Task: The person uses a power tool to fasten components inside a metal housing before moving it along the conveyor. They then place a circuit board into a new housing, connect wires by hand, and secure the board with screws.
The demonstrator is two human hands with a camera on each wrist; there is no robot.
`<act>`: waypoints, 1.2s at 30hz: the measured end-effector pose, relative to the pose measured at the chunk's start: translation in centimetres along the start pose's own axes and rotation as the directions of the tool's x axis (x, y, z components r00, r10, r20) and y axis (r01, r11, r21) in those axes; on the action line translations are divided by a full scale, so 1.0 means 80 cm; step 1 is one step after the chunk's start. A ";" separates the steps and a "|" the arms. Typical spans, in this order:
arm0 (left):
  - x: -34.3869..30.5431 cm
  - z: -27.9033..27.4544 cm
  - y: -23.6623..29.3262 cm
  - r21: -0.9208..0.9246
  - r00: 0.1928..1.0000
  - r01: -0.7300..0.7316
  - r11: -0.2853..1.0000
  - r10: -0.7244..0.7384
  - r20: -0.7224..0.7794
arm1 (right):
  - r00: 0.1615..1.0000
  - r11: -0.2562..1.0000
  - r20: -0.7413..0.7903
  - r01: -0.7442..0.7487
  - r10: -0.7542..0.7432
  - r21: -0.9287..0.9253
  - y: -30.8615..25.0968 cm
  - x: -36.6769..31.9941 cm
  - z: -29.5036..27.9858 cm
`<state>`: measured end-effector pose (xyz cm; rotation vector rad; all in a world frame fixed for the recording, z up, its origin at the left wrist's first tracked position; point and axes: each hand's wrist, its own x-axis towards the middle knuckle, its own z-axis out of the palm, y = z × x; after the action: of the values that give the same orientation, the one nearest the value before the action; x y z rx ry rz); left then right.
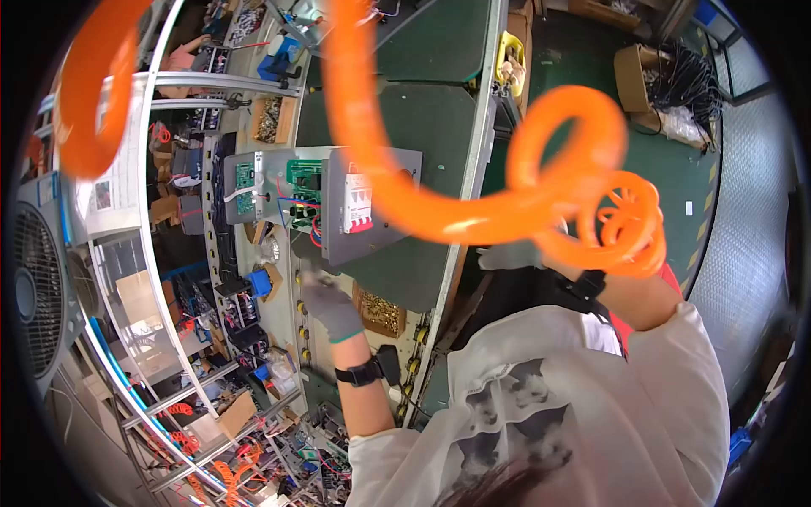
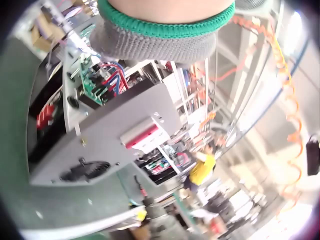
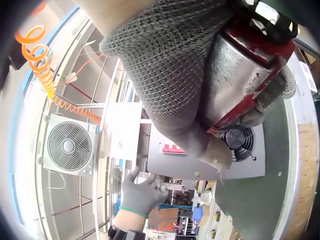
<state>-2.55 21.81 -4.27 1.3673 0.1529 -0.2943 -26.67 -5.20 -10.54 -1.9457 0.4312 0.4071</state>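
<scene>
A grey metal panel (image 1: pixel 384 203) with a white-and-red breaker (image 1: pixel 358 203), a black fan (image 3: pixel 236 141) and green circuit boards (image 1: pixel 305 179) stands on the bench. My right hand (image 3: pixel 170 70), in a grey knit glove, grips a worn red-and-silver air tool (image 3: pixel 235 75) over the panel's fan side. In the head view an orange coiled hose (image 1: pixel 473 221) hides most of that hand. My gloved left hand (image 1: pixel 328 306) is beside the panel's near end, above the bench edge. Its fingers look spread and loosely bent in the right wrist view, with nothing visible in them.
A box of brass-coloured screws (image 1: pixel 380 313) sits by the left forearm. Another parts box (image 1: pixel 274 120) and a blue bin (image 1: pixel 259 283) line the far side. A fan (image 3: pixel 69 145) hangs on the frame. A person in yellow (image 2: pixel 202 169) is in the background.
</scene>
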 end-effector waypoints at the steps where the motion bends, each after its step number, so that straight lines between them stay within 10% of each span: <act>1: -0.013 -0.014 -0.019 0.016 0.983 0.152 0.988 -0.150 -0.102 | 0.977 0.978 0.047 -0.209 0.207 0.022 -0.012 -0.029 -0.014; 7: -0.095 -0.035 -0.134 0.046 0.845 0.534 0.845 -0.535 0.019 | 0.974 0.979 0.111 -0.190 0.197 -0.067 -0.039 -0.089 -0.027; 11: -0.135 0.038 -0.082 -0.011 0.923 0.349 0.937 -0.342 0.174 | 0.971 0.985 0.166 -0.171 0.171 -0.018 -0.060 -0.097 -0.015; 17: -0.131 0.050 -0.052 0.023 0.826 0.385 0.923 -0.356 0.438 | 0.969 0.995 0.230 -0.092 0.096 -0.029 -0.100 -0.103 -0.019; 36: -0.126 0.047 -0.063 -0.180 0.841 0.437 0.881 -0.330 0.428 | 0.977 0.997 0.214 0.030 -0.013 -0.076 -0.115 -0.089 -0.004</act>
<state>-13.91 18.42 -5.44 0.9707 0.1341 -0.8514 -28.56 -1.19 0.20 -1.9556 0.2581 0.6201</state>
